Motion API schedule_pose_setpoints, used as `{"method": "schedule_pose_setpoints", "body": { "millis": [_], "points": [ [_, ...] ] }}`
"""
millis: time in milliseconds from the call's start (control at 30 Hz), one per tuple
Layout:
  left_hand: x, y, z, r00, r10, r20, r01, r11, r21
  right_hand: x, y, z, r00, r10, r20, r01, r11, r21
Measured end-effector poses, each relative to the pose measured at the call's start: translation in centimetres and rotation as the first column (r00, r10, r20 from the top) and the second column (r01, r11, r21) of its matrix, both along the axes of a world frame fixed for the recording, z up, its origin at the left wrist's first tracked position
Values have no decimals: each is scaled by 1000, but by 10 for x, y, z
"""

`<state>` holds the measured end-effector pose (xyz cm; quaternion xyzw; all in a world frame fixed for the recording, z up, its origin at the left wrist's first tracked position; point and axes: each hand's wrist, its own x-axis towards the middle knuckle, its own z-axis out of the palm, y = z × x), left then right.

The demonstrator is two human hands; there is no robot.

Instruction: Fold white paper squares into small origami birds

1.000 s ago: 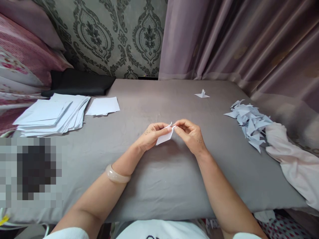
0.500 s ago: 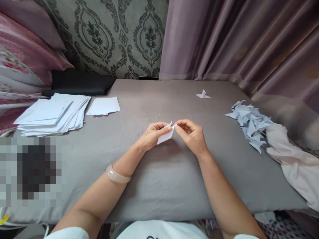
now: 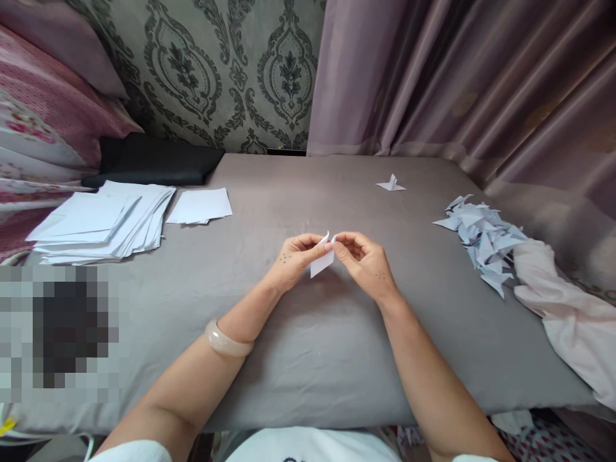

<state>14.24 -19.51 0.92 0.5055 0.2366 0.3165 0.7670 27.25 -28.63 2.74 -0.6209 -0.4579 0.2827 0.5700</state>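
A small folded piece of white paper [image 3: 322, 262] is held up over the middle of the table, between my two hands. My left hand [image 3: 299, 260] pinches its left side, thumb in front and fingers behind. At the paper's upper right edge, my right hand [image 3: 362, 260] has its thumb and forefinger closed on a raised flap. The two thumb tips nearly meet. My fingers hide part of the folds, and the far side of the paper is out of sight.
A tall stack of white sheets [image 3: 103, 221] and a smaller pile of paper [image 3: 202, 204] lie at the left, before a black folded item [image 3: 158, 160]. One folded paper figure [image 3: 391, 184] stands far right; a heap of paper figures [image 3: 486, 234] lies beside a pale cloth [image 3: 553, 295].
The paper has turned a little and its lower corner has shifted right. My right hand has moved slightly left, closer to my left hand.
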Motion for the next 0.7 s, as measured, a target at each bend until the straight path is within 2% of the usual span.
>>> {"method": "schedule_pose_setpoints", "body": {
  "millis": [133, 367, 600, 700],
  "points": [
    [1, 2, -1, 995, 95, 12, -95, 994, 56, -4, 2, -4, 988, 85, -126, -97, 991, -96],
    [1, 1, 0, 995, 100, -12, -100, 994, 34, -4, 4, -4, 968, 55, -247, -95, 984, -152],
    [-3, 1, 6, 991, -44, -129, 38, 998, -56, 7, 4, -8, 963, 40, -268, -86, 983, -161],
    [-3, 0, 6, 990, -26, -140, 22, 999, -33, 9, 4, -8, 962, 41, -269, -91, 980, -177]
  ]
}}
